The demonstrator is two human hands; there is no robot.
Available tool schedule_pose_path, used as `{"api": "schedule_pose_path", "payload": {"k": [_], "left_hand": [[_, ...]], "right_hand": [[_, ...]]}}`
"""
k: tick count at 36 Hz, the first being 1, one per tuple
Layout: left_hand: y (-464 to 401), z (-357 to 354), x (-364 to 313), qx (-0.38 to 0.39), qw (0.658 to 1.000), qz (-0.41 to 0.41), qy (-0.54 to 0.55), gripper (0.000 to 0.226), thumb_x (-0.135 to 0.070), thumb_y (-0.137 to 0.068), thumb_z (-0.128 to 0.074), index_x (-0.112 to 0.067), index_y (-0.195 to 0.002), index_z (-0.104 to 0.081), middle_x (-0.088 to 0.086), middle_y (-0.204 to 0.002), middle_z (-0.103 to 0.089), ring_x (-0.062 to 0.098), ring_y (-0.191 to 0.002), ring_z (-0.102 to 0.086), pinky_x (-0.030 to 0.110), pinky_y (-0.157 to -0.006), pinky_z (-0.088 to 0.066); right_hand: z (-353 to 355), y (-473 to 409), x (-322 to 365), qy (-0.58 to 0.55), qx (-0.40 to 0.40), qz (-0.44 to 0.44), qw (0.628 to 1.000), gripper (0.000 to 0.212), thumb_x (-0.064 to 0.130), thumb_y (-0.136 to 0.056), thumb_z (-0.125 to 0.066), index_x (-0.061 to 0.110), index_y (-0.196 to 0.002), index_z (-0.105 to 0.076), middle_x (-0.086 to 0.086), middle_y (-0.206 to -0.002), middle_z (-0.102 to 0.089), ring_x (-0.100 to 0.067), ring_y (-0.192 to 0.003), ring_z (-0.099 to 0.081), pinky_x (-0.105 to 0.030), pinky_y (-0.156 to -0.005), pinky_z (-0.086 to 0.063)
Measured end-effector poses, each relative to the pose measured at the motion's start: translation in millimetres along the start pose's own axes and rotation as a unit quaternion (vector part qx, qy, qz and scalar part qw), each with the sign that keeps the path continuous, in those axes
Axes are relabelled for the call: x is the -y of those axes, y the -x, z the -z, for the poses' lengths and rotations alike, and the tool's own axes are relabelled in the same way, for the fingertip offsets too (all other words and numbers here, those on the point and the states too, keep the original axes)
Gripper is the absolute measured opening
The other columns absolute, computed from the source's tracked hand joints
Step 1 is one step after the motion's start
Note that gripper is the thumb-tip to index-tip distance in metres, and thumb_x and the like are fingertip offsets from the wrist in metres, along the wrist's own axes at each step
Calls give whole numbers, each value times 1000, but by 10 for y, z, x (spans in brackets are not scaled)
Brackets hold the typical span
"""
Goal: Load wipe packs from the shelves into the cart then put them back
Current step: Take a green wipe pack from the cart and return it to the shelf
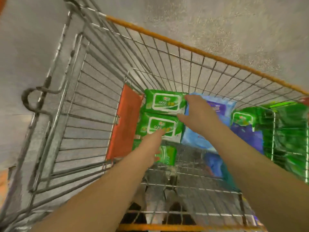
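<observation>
Two green wipe packs point(164, 103) stacked edge to edge at the far end of the wire cart point(93, 101), glossy soft film with white rounded flap labels; blue packs point(197, 139) just beside, more green ones at the right wall. Loading seemingly well along or finished, return to the shelves likely still ahead. Right hand point(199, 114) spread over the upper green pack's edge, fingers straight, touching rather than clamped. Left hand point(153, 144) reaching onto the lower pack point(158, 126), fingers extended, nothing grasped. Orange flap point(124, 121) beside. Speckled grey floor point(217, 22) below.
</observation>
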State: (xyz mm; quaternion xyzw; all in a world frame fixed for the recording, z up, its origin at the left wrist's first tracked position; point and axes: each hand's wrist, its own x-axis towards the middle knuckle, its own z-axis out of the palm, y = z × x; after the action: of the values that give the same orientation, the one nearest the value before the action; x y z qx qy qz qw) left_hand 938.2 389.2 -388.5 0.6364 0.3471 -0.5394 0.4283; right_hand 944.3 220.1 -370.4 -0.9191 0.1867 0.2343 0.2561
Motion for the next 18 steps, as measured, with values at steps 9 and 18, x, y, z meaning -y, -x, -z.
{"api": "schedule_pose_path", "payload": {"k": [9,18], "left_hand": [[-760,-57,91,-52,985,57,152,16,-33,-103,-55,-18,-108,-52,0,-91,-51,25,-105,-59,44,-96,-54],[-1108,-89,108,-54,970,70,227,11,-26,-105,-54,-16,-109,-50,5,-82,-53,20,-85,-63,40,-97,-58]], "right_hand": [[-690,-972,-188,176,33,76,981,100,40,-80,-76,11,-157,-21,-16,-162,-23,-36,-151,-17,-43,-123,-20],[-840,-1421,-167,291,57,98,950,134,59,-69,-79,13,-160,9,-17,-157,-26,-45,-145,-22,-53,-119,-18]]}}
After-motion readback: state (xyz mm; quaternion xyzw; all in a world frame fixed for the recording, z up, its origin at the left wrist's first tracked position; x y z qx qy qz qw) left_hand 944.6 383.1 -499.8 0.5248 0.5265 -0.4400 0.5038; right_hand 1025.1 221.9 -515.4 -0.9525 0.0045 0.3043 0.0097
